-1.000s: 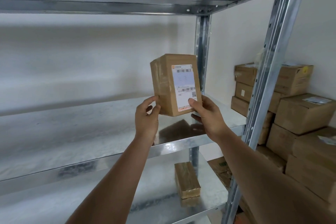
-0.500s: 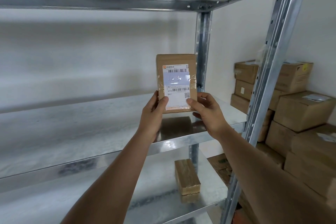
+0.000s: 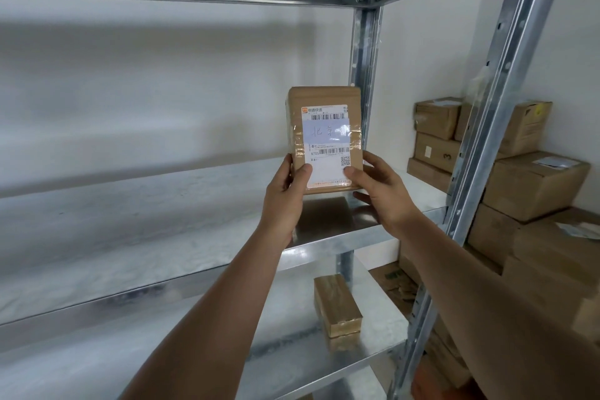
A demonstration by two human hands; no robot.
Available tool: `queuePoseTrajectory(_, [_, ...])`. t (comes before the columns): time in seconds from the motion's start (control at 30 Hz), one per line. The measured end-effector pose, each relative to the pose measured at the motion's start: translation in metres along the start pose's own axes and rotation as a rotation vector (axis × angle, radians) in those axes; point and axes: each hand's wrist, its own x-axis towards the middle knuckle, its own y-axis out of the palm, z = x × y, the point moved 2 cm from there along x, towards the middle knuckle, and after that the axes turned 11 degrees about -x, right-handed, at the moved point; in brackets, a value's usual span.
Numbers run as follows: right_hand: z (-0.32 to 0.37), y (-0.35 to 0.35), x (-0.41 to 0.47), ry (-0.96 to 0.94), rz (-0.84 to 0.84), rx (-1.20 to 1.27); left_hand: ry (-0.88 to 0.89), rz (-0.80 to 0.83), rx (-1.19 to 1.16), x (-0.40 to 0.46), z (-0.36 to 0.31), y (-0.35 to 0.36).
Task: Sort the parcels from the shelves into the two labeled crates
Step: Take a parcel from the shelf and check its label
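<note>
You hold the parcel (image 3: 325, 127) upright above the middle shelf (image 3: 136, 204) — left hand (image 3: 285, 201) and right hand (image 3: 380, 191) each grip a lower corner, label facing you. A second parcel (image 3: 337, 305) lies on the shelf below.

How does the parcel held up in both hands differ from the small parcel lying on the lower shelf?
The held parcel stands upright in the air above the middle shelf, pinched by the left hand and right hand; the small parcel lies flat on the lower shelf, untouched. The held parcel shows a white shipping label; the small parcel shows none. Both are brown and taped.
</note>
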Motion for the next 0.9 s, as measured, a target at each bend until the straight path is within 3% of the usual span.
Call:
queuePoseTrajectory(0.37, [0.035,0.026,-0.054,-0.008,-0.082,-0.1,-0.023,-0.01,0.015,-0.035,-0.025,-0.004])
queuePoseTrajectory(0.7, [0.061,0.015,-0.193,-0.059,-0.054,-0.153,0.019,-0.002,0.066,-0.183,-0.06,-0.026])
queuePoseTrajectory(0.9, [0.055,0.02,-0.279,0.029,-0.007,-0.167,0.025,-0.002,0.111,-0.282,-0.066,-0.047])
